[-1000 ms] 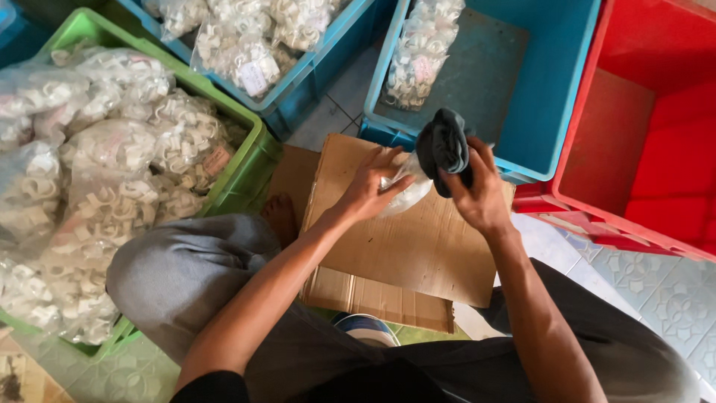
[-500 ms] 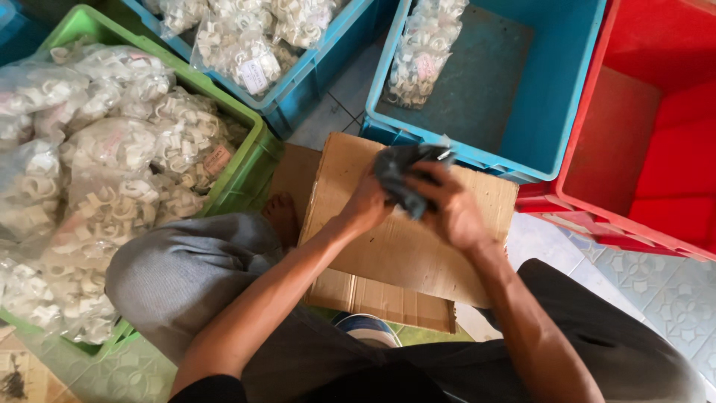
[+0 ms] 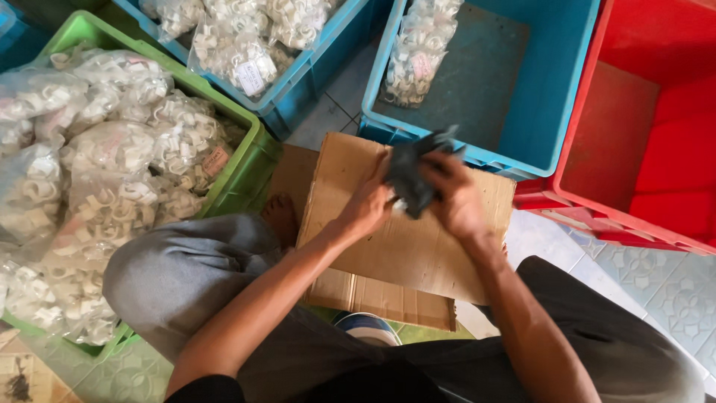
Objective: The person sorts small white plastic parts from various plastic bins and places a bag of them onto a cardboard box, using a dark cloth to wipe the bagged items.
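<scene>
Both hands meet over a flat brown cardboard sheet (image 3: 418,246) lying across the person's lap. The left hand (image 3: 365,209) and right hand (image 3: 456,201) both grip a crumpled dark grey cloth (image 3: 414,175). Just beyond it stands a blue plastic crate (image 3: 567,104) holding one clear bag of small white plastic clips (image 3: 418,56). A green plastic crate (image 3: 246,168) heaped with such bags sits to the left, a red plastic crate (image 3: 656,134) to the right.

A green crate (image 3: 252,160) packed with clear bags of white plastic clips (image 3: 112,179) is seen at the left. Two blue crates (image 3: 477,153) and a red crate (image 3: 589,112) are set on the tiled floor (image 3: 656,291).
</scene>
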